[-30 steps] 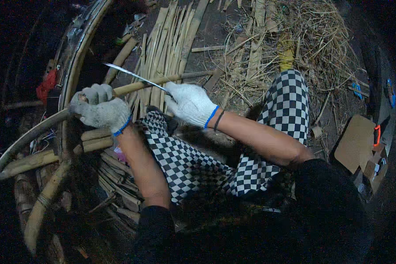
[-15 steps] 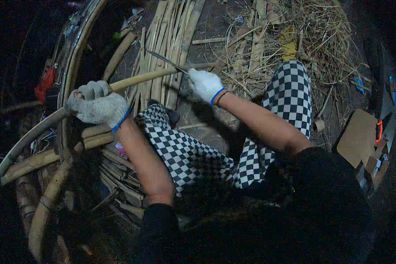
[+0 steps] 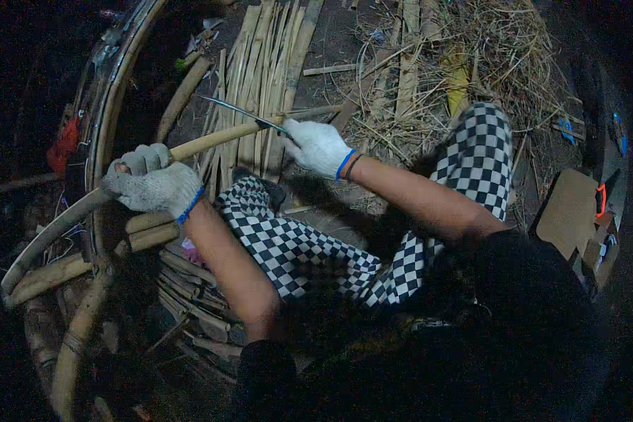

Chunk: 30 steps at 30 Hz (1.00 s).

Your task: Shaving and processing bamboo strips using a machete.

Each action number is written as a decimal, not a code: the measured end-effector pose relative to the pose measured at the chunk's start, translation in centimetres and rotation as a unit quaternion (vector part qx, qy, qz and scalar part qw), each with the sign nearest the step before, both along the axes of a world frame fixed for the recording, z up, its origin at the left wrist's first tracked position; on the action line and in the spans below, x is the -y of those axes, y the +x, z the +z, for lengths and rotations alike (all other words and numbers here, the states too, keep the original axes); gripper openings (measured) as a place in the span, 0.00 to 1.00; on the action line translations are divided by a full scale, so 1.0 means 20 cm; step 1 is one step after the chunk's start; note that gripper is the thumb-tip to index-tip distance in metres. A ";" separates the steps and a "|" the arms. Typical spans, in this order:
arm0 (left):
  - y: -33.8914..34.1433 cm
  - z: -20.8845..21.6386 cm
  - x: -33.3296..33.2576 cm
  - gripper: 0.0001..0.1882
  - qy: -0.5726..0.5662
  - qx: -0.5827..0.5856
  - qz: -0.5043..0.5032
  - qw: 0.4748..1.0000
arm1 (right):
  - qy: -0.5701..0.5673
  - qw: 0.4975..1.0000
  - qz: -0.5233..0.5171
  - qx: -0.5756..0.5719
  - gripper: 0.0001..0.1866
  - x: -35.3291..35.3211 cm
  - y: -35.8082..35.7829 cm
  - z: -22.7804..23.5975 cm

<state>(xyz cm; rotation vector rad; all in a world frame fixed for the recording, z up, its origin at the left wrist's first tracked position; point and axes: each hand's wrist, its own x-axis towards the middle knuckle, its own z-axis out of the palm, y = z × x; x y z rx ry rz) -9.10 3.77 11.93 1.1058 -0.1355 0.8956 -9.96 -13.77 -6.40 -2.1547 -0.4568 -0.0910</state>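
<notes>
My left hand (image 3: 155, 181), in a whitish knitted glove with a blue cuff, is closed around a long bamboo strip (image 3: 218, 137). One end of the strip curves down to the lower left; the other reaches past my right hand. My right hand (image 3: 319, 146), gloved the same way, grips a knife, its handle hidden in the fist. The thin knife blade (image 3: 235, 110) points up and left, crossing the strip close to my right fist. Whether its edge is biting into the bamboo cannot be made out.
Split bamboo strips (image 3: 260, 46) lie in a bundle ahead, beside a heap of thin shavings (image 3: 499, 49). A curved pole (image 3: 112, 91) stands at left above thick bamboo poles (image 3: 151, 238). Cardboard (image 3: 566, 211) and an orange handle (image 3: 601, 200) lie right. My checkered-trousered legs (image 3: 471, 151) are below.
My right hand has shifted slightly left and toward me, and the knife blade now reaches farther left across the strip. My left hand keeps its hold in nearly the same place.
</notes>
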 end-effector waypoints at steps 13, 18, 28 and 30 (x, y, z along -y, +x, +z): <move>0.03 -0.03 -0.14 0.16 -0.023 -0.034 0.002 0.999 | -0.104 0.985 -0.100 -0.098 0.13 0.03 0.22 -0.75; 0.07 -0.12 -0.05 0.15 -0.058 -0.031 -0.008 0.998 | -0.167 0.949 -0.173 -0.206 0.17 0.43 0.07 -1.23; -0.02 -0.10 -0.15 0.26 -0.013 0.036 -0.067 0.997 | -0.134 0.929 -0.201 -0.280 0.24 0.37 0.14 -1.20; -0.01 -0.10 -0.17 0.26 -0.011 0.028 -0.080 0.996 | -0.132 0.924 -0.198 -0.299 0.24 0.36 0.15 -1.19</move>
